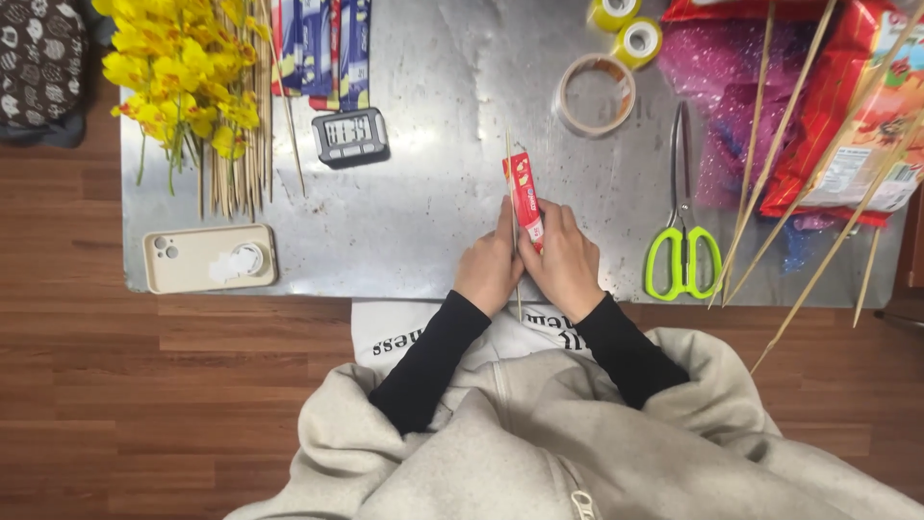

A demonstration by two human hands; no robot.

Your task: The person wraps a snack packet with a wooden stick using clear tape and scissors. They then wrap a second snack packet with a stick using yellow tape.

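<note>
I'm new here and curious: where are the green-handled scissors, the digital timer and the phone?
green-handled scissors (682,262): head view, on the green handle loops.
digital timer (350,136): head view, on its display face.
phone (209,257): head view, on its beige case back.

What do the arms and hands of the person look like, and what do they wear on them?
Both hands, the left hand and the right hand, are bare, with no gloves; no rings or watch show. Each forearm wears a tight black long sleeve reaching the wrist. Over these lies a loose light grey hooded top, its wide sleeves pushed back.
</note>
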